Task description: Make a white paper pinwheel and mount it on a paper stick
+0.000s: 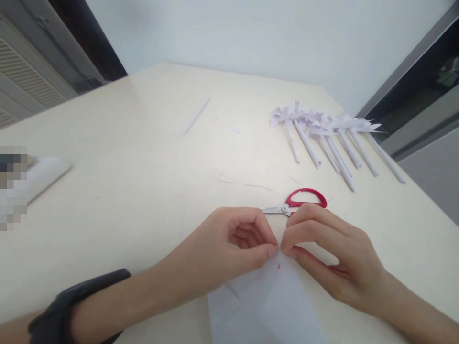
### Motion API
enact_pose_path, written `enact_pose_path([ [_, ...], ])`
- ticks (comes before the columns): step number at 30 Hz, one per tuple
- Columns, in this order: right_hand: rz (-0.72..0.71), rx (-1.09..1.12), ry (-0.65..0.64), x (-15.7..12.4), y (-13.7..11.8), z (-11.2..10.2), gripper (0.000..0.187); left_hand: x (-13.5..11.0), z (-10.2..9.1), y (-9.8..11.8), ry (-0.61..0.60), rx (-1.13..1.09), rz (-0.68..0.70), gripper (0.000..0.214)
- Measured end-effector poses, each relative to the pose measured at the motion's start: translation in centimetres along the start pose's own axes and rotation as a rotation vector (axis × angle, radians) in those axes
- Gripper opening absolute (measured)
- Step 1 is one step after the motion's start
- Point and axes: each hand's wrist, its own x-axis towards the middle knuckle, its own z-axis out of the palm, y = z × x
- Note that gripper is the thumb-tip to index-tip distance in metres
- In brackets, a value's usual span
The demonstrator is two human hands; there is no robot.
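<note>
Together, the left hand (215, 260) and right hand (346, 253) pinch the paper (267, 310) at its far tip, the rest spreading from the fingertips toward the camera, scissors (283, 209) just beyond.

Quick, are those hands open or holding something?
Left hand: closed, pinching the thin white paper sheet.
Right hand: closed, pinching the same sheet.

Left hand (240, 243) and right hand (330, 253) both bare, slim fingers. Forearms bare as far as visible. Black wristband (95, 286) on left arm: wide, chunky, matte-looking, watch-like. Thick flat slab section with rounded corners, darker strap part wrapping around below. Display and any markings on it can't be made out.
</note>
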Motion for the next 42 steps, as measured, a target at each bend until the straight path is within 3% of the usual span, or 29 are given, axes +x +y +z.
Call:
enact_pose_path([
  [7,0.067,0.024,0.031,0.1,-0.4,0.2,0.018,-0.2,0.1,0.6,0.079,0.130,0.092,0.010],
  [15,0.193,0.078,0.105,0.4,-0.7,0.7,0.020,-0.4,0.2,-0.1,0.176,0.313,0.264,0.011],
  [19,0.271,0.128,0.110,0.2,-0.6,0.6,0.015,-0.3,0.1,-0.2,0.178,0.319,0.268,0.011],
  [35,0.278,0.077,0.087,0.4,-0.8,0.8,0.017,-0.3,0.2,-0.2,0.224,0.513,0.350,0.004],
  [39,0.264,0.059,0.104,0.7,-0.9,0.2,0.013,-0.4,0.0,0.0,0.240,0.472,0.327,0.009],
  [42,0.300,-0.101,0.166,0.8,-0.1,-0.9,0.008,-0.3,-0.2,0.2,0.243,0.388,0.251,0.011],
])
